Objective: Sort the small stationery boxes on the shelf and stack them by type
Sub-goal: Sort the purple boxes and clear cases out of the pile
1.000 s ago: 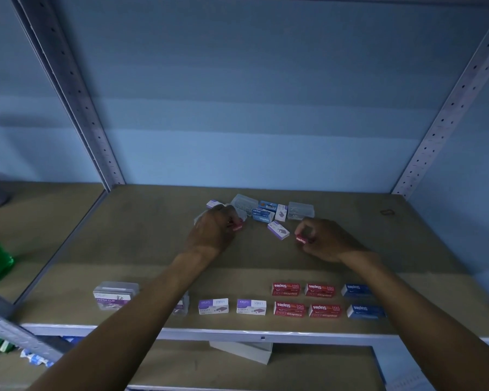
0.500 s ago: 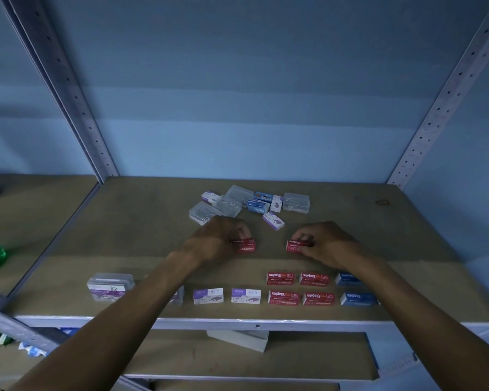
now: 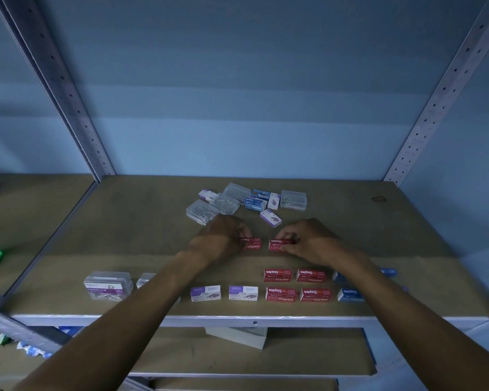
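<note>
Part of the left red box [image 3: 251, 243] was covered by the left hand [image 3: 220, 241]. A clear box [image 3: 146, 279] near the shelf's [image 3: 153, 249] front edge was largely hidden behind the left forearm. Two blue boxes [image 3: 350, 294] towards the front right corner were partly hidden by the right forearm. Small print on the purple boxes [image 3: 205, 293] was unreadable.

- Red staple boxes [image 3: 280, 294], white lettering.
- Purple-and-white boxes [image 3: 205, 293].
- Blue boxes [image 3: 350, 294], white lettering.
- Clear plastic cases [image 3: 201, 212].
- Tan shelf [image 3: 124, 221], grey uprights [image 3: 68, 88] patterned with holes.
- Pale blue wall [image 3: 237, 80].
</note>
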{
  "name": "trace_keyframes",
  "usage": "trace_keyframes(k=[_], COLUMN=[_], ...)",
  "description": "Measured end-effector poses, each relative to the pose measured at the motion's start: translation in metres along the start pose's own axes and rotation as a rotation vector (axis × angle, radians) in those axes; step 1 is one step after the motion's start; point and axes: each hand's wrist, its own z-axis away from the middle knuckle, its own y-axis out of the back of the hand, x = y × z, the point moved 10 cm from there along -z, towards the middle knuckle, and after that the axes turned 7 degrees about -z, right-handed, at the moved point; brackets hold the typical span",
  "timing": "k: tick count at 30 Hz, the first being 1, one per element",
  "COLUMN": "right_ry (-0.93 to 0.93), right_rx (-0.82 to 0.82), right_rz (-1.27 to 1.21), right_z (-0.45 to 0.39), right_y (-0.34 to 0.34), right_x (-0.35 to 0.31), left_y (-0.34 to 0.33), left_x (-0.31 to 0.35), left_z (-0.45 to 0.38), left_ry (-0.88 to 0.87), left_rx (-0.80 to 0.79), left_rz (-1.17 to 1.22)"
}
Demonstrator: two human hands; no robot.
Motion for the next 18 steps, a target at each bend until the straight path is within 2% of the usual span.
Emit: trace_keyframes(k=[9,18], right_ry=[0.029,0.034], right_rx=[-0.007,0.013], right_rz=[0.078,0.076], right_z=[-0.004,-0.003], right_y=[-0.008,0.0], right_x=[-0.008,-0.01], left_y=[-0.004,-0.001], left_x=[0.008,0.01], left_z=[-0.005,-0.006], left_ry=[0.011,0.002], left_rx=[0.008,-0.022], left_rz=[-0.062,-0.014])
